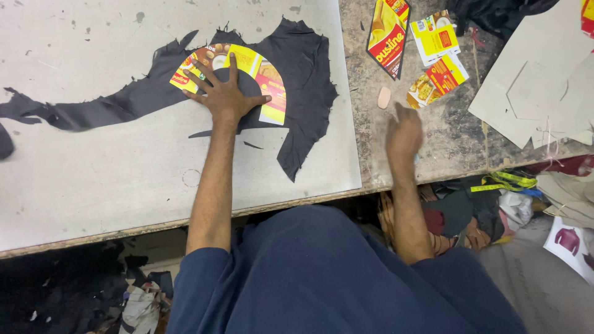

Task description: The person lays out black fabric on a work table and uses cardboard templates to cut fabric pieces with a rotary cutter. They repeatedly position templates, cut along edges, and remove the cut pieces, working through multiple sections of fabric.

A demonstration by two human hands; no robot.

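L hand point(226, 96) flat on card template point(269, 83), black cloth point(303, 93) under.

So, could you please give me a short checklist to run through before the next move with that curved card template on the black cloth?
1. Curved card template lies on the black cloth: ok.
2. Left hand pressed flat on the template, fingers spread: ok.
3. Cloth smooth under the template: cannot tell, the hand and card cover it.
4. Right hand ready with a tool: cannot tell, it is blurred and raised over the worn bench, near a small pale oval piece.
5. Whole template backed by cloth: ok along the visible edges.
6. Grey board lies flat under the cloth: ok.
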